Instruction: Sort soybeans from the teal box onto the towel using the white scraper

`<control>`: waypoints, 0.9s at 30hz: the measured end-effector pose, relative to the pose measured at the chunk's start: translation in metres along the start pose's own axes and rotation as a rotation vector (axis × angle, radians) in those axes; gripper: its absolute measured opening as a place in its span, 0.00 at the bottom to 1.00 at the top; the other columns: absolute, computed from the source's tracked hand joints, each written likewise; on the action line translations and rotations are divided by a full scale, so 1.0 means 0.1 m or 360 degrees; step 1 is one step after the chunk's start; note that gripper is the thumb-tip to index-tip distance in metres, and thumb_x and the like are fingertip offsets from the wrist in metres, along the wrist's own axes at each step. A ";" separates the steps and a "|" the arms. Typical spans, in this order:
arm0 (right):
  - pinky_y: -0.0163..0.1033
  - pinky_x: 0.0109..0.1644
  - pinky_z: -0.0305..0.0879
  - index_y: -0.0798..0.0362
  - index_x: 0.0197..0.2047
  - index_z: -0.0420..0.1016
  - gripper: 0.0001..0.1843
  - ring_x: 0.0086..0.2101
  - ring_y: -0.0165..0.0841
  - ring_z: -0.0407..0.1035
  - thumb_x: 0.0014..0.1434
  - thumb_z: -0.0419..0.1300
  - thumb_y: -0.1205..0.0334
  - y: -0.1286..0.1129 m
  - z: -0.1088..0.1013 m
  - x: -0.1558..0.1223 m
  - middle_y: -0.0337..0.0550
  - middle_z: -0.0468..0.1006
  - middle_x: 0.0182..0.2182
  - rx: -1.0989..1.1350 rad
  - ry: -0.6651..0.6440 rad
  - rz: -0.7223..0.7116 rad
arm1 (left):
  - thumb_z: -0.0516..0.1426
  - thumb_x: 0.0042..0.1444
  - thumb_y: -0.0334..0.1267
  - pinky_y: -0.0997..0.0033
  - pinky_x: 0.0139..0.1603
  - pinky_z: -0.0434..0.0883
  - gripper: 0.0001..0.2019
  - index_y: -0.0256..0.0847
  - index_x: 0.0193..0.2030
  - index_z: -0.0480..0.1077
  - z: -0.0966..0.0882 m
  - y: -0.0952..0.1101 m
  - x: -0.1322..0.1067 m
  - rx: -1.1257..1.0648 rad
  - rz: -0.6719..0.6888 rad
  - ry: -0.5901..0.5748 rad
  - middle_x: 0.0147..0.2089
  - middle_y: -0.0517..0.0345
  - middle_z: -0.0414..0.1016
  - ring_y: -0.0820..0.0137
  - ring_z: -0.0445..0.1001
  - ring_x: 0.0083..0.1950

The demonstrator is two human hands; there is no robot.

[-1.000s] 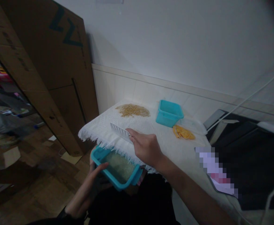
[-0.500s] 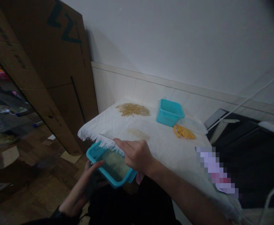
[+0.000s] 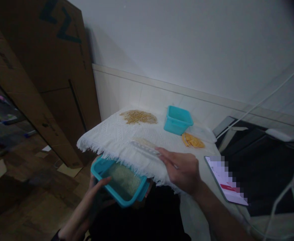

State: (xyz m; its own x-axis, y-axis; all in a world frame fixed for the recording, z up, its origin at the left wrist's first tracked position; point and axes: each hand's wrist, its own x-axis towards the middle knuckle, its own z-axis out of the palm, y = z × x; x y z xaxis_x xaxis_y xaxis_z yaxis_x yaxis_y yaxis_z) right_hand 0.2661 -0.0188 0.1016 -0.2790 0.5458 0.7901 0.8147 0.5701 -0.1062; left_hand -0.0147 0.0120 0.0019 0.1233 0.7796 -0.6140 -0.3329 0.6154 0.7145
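Note:
My left hand [image 3: 98, 187] grips the near left side of a blue plastic box [image 3: 120, 201], thumb over its rim. The box is tilted below the fringed edge of a white cloth [image 3: 106, 134] and holds pale, rice-like grains [image 3: 125, 179]. My right hand [image 3: 182, 169] is closed around a thin, flat, pale strip [image 3: 145, 148], blurred, low over the cloth. Beside the strip lies a thin patch of pale grains [image 3: 144, 140]. Farther back on the cloth is a heap of yellowish beans [image 3: 139, 116].
A second blue box [image 3: 174, 126] stands near the wall, with a crumpled yellow cloth [image 3: 193, 140] and a clear lid [image 3: 208, 134] beside it. A phone [image 3: 226, 182] lies at the right. A tall cardboard box [image 3: 59, 60] stands at the left.
My right hand has moved right and back from above the held box to over the cloth, where the strip now shows. The cloth's fringed edge hangs freely. My left hand keeps the box.

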 end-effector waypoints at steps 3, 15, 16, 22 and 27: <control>0.34 0.34 0.80 0.48 0.51 0.85 0.14 0.31 0.35 0.84 0.65 0.62 0.68 0.33 -0.29 -0.17 0.42 0.88 0.40 -0.0130 0.0056 0.0224 | 0.73 0.46 0.41 0.44 0.49 0.79 0.42 0.57 0.67 0.61 -0.02 -0.14 0.05 -0.0032 -0.0026 -0.0002 0.60 0.44 0.77 0.42 0.80 0.56; 0.36 0.39 0.82 0.48 0.49 0.87 0.13 0.34 0.38 0.84 0.62 0.64 0.66 0.69 -0.42 -0.42 0.41 0.87 0.42 -0.0073 -0.0038 0.0483 | 0.65 0.57 0.37 0.53 0.49 0.79 0.25 0.52 0.61 0.67 0.27 0.27 0.40 -0.0018 0.0031 0.0128 0.60 0.44 0.78 0.43 0.76 0.62; 0.36 0.40 0.82 0.48 0.49 0.87 0.14 0.35 0.38 0.84 0.63 0.64 0.66 0.69 -0.39 -0.40 0.42 0.87 0.43 -0.0052 -0.0047 0.0490 | 0.65 0.57 0.37 0.52 0.48 0.80 0.26 0.52 0.62 0.66 0.25 0.22 0.36 -0.0020 0.0015 0.0145 0.60 0.44 0.78 0.44 0.77 0.61; 0.37 0.37 0.81 0.49 0.49 0.87 0.14 0.35 0.38 0.84 0.62 0.64 0.66 0.71 -0.17 -0.24 0.42 0.87 0.41 0.0035 -0.0084 0.0523 | 0.73 0.47 0.38 0.47 0.45 0.80 0.41 0.51 0.66 0.62 0.05 -0.25 0.06 0.0017 -0.0100 0.0068 0.58 0.43 0.78 0.46 0.82 0.51; 0.36 0.38 0.80 0.48 0.51 0.86 0.17 0.34 0.37 0.84 0.61 0.64 0.68 0.69 0.05 -0.03 0.42 0.88 0.41 0.0100 -0.0149 0.0512 | 0.73 0.46 0.36 0.48 0.44 0.81 0.41 0.50 0.66 0.63 0.06 -0.18 0.08 0.0013 -0.0081 0.0044 0.53 0.45 0.79 0.47 0.82 0.50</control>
State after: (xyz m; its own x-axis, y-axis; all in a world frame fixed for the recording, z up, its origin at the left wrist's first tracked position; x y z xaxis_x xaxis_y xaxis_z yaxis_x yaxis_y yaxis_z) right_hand 0.3201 0.0220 0.0893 -0.0605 0.7563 0.6514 0.8365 0.3945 -0.3803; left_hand -0.0018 0.0082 -0.0141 0.1137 0.7440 -0.6585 -0.3191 0.6550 0.6850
